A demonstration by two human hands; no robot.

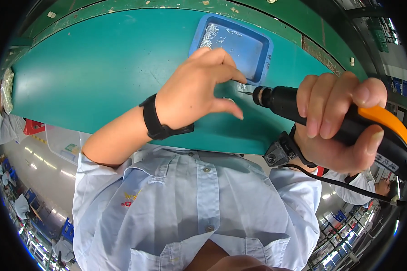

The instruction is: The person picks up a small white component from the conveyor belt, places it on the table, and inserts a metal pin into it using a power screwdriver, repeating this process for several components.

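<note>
My right hand point(334, 113) is wrapped round a black electric screwdriver point(285, 100) with an orange lever along its side. The tool lies nearly level, its thin bit pointing left toward my left hand point(196, 88). That hand is held over the green mat with thumb and index finger spread apart; nothing shows between them. The tip of the bit is near the index fingertip, beside a small clear or shiny piece point(242, 86) too small to name. Just beyond my left fingers sits a blue tray point(269, 52), with many small silvery pieces point(209, 36) heaped at its left end.
The green mat point(99, 77) covers the bench, bounded at the far side by a worn green ledge point(167, 8). A black cable point(343, 184) runs from a small device point(279, 151) at my right wrist. A clear plastic bin point(61, 140) stands beside the bench at left.
</note>
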